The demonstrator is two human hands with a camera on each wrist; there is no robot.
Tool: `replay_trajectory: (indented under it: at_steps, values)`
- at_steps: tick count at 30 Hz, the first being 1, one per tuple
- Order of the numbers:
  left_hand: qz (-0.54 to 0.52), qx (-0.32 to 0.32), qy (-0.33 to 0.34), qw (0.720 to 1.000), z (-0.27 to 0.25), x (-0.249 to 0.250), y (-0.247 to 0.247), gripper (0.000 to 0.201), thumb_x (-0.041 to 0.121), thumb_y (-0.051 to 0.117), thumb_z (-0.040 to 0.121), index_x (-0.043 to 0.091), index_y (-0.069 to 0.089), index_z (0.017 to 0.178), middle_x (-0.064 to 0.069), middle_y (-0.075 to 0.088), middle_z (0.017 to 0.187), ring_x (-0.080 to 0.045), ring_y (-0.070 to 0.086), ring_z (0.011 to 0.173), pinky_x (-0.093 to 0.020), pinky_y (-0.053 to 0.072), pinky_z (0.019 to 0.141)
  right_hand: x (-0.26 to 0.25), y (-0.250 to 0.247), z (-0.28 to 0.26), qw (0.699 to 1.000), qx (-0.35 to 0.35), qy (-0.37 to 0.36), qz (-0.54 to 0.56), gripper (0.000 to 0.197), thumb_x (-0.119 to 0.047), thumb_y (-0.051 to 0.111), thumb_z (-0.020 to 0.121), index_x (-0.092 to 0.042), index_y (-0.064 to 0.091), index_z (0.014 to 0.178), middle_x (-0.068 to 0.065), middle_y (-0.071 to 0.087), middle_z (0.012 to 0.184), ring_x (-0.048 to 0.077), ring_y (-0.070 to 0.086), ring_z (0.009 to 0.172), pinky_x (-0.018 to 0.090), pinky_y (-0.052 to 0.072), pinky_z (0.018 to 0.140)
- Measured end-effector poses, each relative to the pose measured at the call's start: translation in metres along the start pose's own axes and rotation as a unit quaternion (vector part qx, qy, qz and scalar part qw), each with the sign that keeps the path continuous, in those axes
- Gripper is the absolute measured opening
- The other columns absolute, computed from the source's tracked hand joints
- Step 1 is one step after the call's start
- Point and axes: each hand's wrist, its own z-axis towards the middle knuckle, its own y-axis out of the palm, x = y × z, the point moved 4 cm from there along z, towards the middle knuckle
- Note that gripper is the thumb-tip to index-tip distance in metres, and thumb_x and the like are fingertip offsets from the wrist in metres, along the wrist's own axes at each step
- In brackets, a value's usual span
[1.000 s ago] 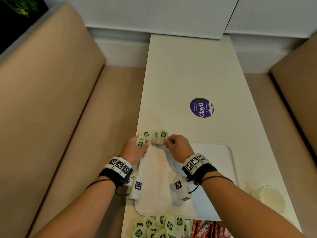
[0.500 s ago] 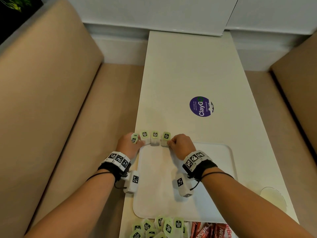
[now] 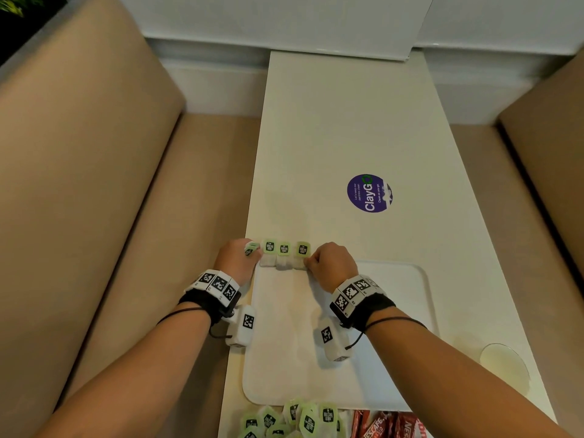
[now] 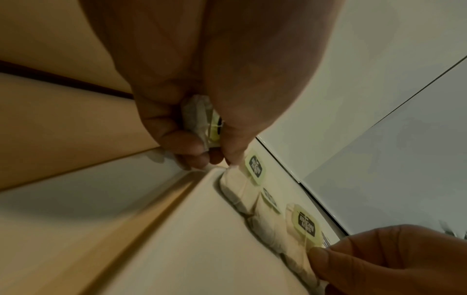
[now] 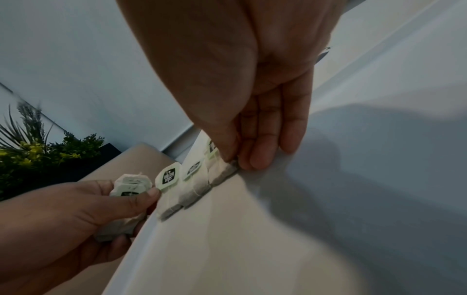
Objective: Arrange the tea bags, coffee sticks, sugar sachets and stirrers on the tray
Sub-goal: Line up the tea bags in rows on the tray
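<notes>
Three tea bags with green tags lie side by side at the far left edge of the white tray. My left hand grips a small bundle of spare tea bags in its curled fingers, and its thumb touches the leftmost bag of the row. My right hand pinches the near corner of the rightmost bag between thumb and forefinger. The right wrist view shows the left hand with its bundle beside the row.
A loose pile of tea bags and red coffee sticks lie at the table's near edge, below the tray. A clear round cup stands at the right. A purple sticker marks the table. Beige benches flank it.
Both hands have sunk a little toward the tray's far edge, and the row of three tea bags now lies flatter against the rim. The grips look the same.
</notes>
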Motion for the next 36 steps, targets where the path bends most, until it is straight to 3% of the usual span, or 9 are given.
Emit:
replay_trajectory:
  at_steps: [3, 6, 11, 14, 19, 21, 26, 31, 36]
  values:
    - [-0.025, 0.004, -0.015, 1.0, 0.002, -0.003, 0.0, 0.017, 0.017, 0.064, 0.093, 0.007, 0.068, 0.08, -0.007, 0.066, 0.074, -0.019, 0.053, 0.065, -0.028, 0.04, 0.062, 0.0, -0.001, 0.002, 1.0, -0.003, 0.005, 0.002, 0.029, -0.034, 0.065, 0.093, -0.007, 0.072, 0.083, 0.008, 0.07, 0.077, 0.025, 0.067, 0.073, 0.03, 0.049, 0.059]
    - [-0.083, 0.008, -0.043, 0.996, -0.001, -0.004, -0.002, 0.007, 0.017, 0.066, 0.091, 0.015, 0.069, 0.096, -0.001, 0.069, 0.083, -0.018, 0.059, 0.07, -0.028, 0.048, 0.069, 0.0, -0.004, -0.002, 1.0, 0.0, 0.004, 0.006, 0.029, -0.035, 0.068, 0.091, -0.008, 0.072, 0.084, 0.008, 0.071, 0.079, 0.026, 0.068, 0.074, 0.034, 0.055, 0.066]
    - [-0.122, -0.011, -0.053, 0.991, -0.005, -0.007, -0.007, 0.026, 0.01, 0.067, 0.086, 0.015, 0.063, 0.111, -0.001, 0.069, 0.084, -0.019, 0.06, 0.069, -0.028, 0.047, 0.066, -0.008, -0.019, -0.014, 0.999, 0.027, -0.033, 0.01, 0.032, -0.045, 0.065, 0.093, -0.013, 0.065, 0.09, 0.002, 0.067, 0.084, 0.022, 0.064, 0.078, 0.031, 0.047, 0.064]
    - [-0.165, -0.046, -0.037, 0.985, -0.016, 0.001, -0.008, 0.042, 0.01, 0.068, 0.09, 0.024, 0.05, 0.126, -0.002, 0.07, 0.091, -0.013, 0.064, 0.062, -0.027, 0.048, 0.059, -0.022, -0.024, -0.022, 0.994, 0.027, -0.092, 0.049, 0.03, -0.047, 0.063, 0.095, -0.017, 0.065, 0.09, -0.003, 0.065, 0.081, 0.017, 0.061, 0.076, 0.029, 0.041, 0.061]
    - [-0.232, -0.137, 0.015, 0.963, -0.038, 0.02, -0.004, 0.06, 0.011, 0.071, 0.091, 0.031, 0.04, 0.139, -0.007, 0.068, 0.1, -0.014, 0.064, 0.067, -0.026, 0.049, 0.057, -0.052, -0.022, -0.037, 0.973, -0.005, -0.218, 0.073, 0.027, -0.037, 0.054, 0.102, -0.019, 0.068, 0.117, 0.002, 0.072, 0.106, 0.018, 0.063, 0.093, 0.036, 0.051, 0.083]
    - [-0.253, -0.164, 0.024, 0.953, -0.043, 0.023, -0.002, 0.061, 0.006, 0.071, 0.09, 0.027, 0.041, 0.14, -0.009, 0.066, 0.097, -0.016, 0.061, 0.067, -0.025, 0.048, 0.055, -0.06, -0.02, -0.041, 0.965, -0.008, -0.252, 0.079, 0.027, -0.032, 0.053, 0.103, -0.018, 0.068, 0.121, 0.0, 0.071, 0.11, 0.015, 0.061, 0.091, 0.033, 0.049, 0.084]
    - [-0.256, -0.211, 0.045, 0.942, -0.059, 0.025, -0.003, 0.052, 0.0, 0.068, 0.09, 0.026, 0.051, 0.131, -0.003, 0.067, 0.087, -0.017, 0.059, 0.065, -0.026, 0.047, 0.053, -0.068, -0.01, -0.05, 0.959, -0.028, -0.268, 0.086, 0.016, -0.028, 0.056, 0.102, -0.018, 0.067, 0.108, -0.008, 0.064, 0.092, 0.002, 0.057, 0.071, 0.024, 0.041, 0.068]
    - [-0.215, -0.195, 0.041, 0.956, -0.068, 0.016, -0.004, 0.036, 0.005, 0.066, 0.094, 0.017, 0.054, 0.126, -0.002, 0.063, 0.084, -0.013, 0.059, 0.063, -0.024, 0.046, 0.053, -0.065, -0.009, -0.052, 0.957, -0.023, -0.257, 0.134, 0.015, -0.027, 0.052, 0.104, -0.017, 0.063, 0.105, -0.004, 0.069, 0.089, 0.012, 0.067, 0.073, 0.026, 0.052, 0.07]
    - [-0.198, -0.152, 0.01, 0.968, -0.063, -0.002, -0.008, 0.029, 0.016, 0.072, 0.091, 0.022, 0.062, 0.118, -0.001, 0.066, 0.075, -0.013, 0.059, 0.06, -0.026, 0.046, 0.053, -0.058, -0.009, -0.049, 0.963, -0.028, -0.25, 0.1, 0.019, -0.027, 0.04, 0.108, -0.016, 0.055, 0.102, -0.001, 0.07, 0.084, 0.013, 0.069, 0.071, 0.03, 0.054, 0.071]
